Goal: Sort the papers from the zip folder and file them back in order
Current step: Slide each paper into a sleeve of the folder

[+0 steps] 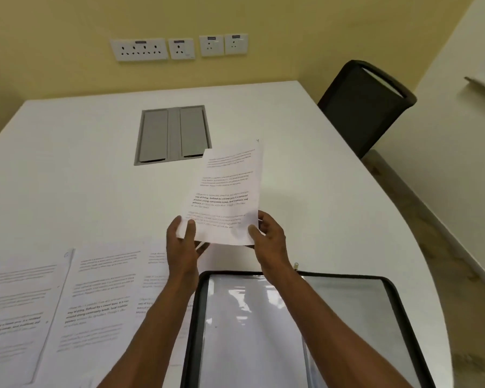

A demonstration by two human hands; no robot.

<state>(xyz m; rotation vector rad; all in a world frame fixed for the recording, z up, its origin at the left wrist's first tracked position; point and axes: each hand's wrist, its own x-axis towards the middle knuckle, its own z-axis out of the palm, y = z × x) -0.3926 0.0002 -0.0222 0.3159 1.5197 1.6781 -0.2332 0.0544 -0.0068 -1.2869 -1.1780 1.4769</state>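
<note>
I see a smooth, matt white counter (67, 152) with a brushed grey metal hatch (173, 134) set into it. The sheet (224, 197) nearer me than the hatch is thin matt paper. Below it, the zip folder (347, 317) has glossy clear plastic sleeves and a black cloth edge.

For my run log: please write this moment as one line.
hands: left and right hold one sheet above table | folder: open, near right | sheets: laid out left
</note>
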